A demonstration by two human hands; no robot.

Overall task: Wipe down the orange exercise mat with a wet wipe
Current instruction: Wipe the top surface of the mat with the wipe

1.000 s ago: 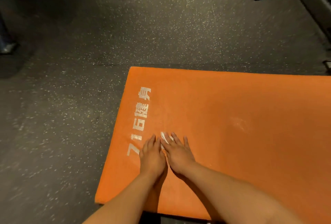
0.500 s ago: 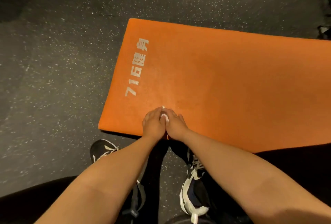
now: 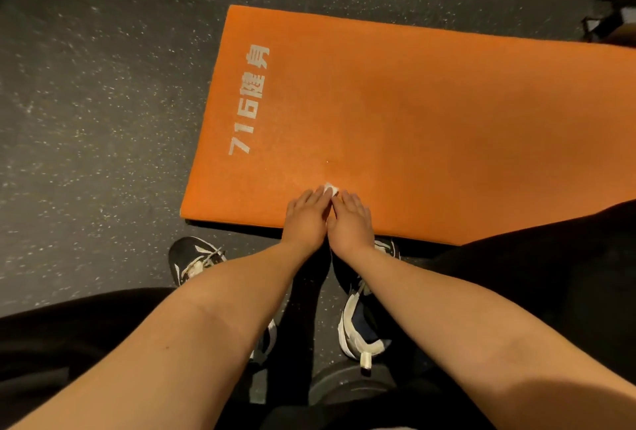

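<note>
The orange exercise mat (image 3: 430, 113) lies flat on the dark floor, with white "716" lettering along its left end. My left hand (image 3: 304, 218) and my right hand (image 3: 351, 223) rest side by side, palms down, on the mat's near edge. A small white wet wipe (image 3: 331, 189) pokes out between their fingertips, pressed against the mat. Most of the wipe is hidden under my fingers.
Dark speckled rubber floor (image 3: 96, 102) surrounds the mat. My two black-and-white shoes (image 3: 196, 259) stand just before the mat's near edge. A dark round weight (image 3: 347, 385) lies by my feet. Dark equipment (image 3: 605, 23) stands at the far right.
My hands have dragged the wipe from beside the lettering back toward me to the mat's near edge. The view has tilted down, and my shoes and legs have come into sight.
</note>
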